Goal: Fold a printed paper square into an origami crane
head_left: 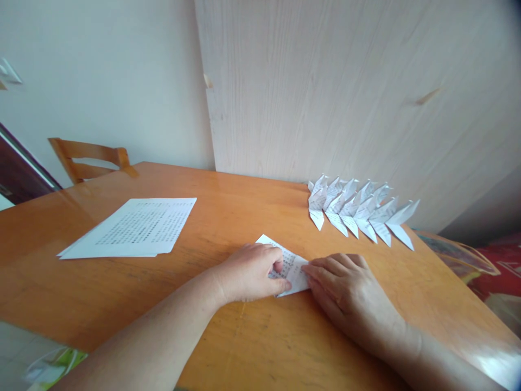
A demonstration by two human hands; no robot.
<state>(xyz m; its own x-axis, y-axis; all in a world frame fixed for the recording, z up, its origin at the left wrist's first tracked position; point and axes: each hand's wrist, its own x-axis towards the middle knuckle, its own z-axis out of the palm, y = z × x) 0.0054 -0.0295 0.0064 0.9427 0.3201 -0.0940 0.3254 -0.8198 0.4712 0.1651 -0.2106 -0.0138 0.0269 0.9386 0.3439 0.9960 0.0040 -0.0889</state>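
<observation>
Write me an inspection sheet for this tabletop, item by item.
Surface: glossy orange-brown wooden table, dark marks near the front, glare lower right.
Job's things: small folded printed paper between the hands; flat stack of white printed sheets at left; rows of pointed folded-paper pieces at right.
Clutter: green-and-white item beyond the table's lower left edge, unclear.
Grippers: left hand on the folded paper, thumb and index finger apart; right hand has its fingers at the paper's right end.
Cables: none certain; pale loop by the green-and-white item, possibly cord.
Surroundings: wooden chair, pale wood-grain panel.
</observation>
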